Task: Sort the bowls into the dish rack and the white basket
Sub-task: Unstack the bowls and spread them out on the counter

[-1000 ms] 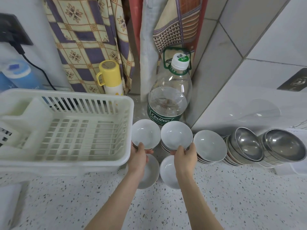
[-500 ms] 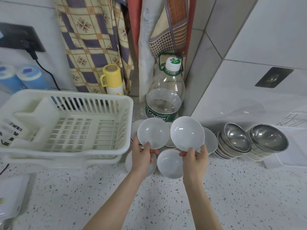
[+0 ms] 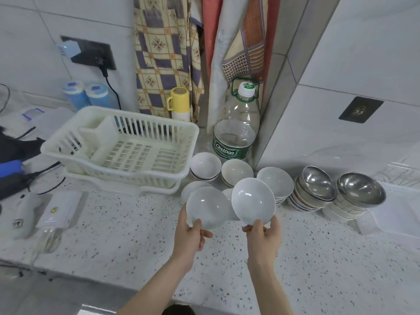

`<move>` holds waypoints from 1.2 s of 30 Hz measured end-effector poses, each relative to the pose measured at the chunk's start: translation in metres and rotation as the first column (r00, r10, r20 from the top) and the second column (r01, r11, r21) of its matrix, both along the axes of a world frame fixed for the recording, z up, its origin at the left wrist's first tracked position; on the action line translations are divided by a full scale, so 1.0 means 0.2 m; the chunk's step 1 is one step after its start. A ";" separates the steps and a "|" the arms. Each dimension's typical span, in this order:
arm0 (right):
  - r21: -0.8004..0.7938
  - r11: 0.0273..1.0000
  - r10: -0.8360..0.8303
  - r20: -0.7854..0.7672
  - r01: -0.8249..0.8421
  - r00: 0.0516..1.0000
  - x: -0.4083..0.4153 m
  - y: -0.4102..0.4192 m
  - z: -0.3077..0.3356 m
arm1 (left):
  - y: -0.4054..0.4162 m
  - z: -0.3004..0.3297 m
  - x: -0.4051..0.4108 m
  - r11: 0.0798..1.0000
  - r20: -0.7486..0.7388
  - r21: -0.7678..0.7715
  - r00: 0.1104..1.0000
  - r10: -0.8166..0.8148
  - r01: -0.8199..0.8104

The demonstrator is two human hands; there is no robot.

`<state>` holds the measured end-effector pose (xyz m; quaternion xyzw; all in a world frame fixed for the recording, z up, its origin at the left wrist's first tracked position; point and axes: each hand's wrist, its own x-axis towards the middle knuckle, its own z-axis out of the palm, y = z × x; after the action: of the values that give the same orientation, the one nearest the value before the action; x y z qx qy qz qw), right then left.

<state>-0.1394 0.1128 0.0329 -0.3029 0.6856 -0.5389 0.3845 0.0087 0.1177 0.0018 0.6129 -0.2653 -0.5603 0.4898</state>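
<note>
The white basket (image 3: 122, 151) sits empty toward the counter's (image 3: 136, 235) back left. Near the back right stand 2 steel bowl stacks (image 3: 361, 192). Above the counter's middle, the left hand (image 3: 189, 235) grips 1 white bowl (image 3: 208, 208); the right hand (image 3: 263, 237) grips another bowl (image 3: 252, 201).

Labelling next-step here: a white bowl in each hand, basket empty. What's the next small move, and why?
Probably carry the left hand and its white bowl left, toward the empty white basket. Both hands already have a firm grip on lifted bowls, the right hand holding the other bowl, and the basket lies nearest the left hand.
</note>
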 end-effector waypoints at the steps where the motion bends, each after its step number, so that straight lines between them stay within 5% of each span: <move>1: 0.021 1.000 0.019 -0.006 -0.019 1.000 0.00 0.04 -0.01 | 0.06 -0.01 0.00 1.000 0.002 0.014 1.000 0.025 -0.025; 15: 0.188 0.939 0.301 -0.036 -0.289 0.953 0.31 0.24 -0.18 | 0.29 -0.15 0.55 0.948 0.071 0.115 0.954 0.292 -0.298; 25: 0.273 0.912 0.329 -0.037 -0.308 0.943 0.86 0.12 -0.30 | 0.08 -0.22 1.11 0.974 0.098 0.153 0.983 0.154 -0.168; 36: 0.333 0.915 0.263 -0.062 -0.228 0.963 1.06 0.01 -0.37 | -0.08 -0.27 1.29 0.983 0.037 0.181 0.999 -0.019 0.012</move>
<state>0.0723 0.1151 -0.0412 -0.3476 0.7402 -0.3502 0.4568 0.2665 0.1016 -0.0529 0.6634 -0.2276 -0.5739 0.4228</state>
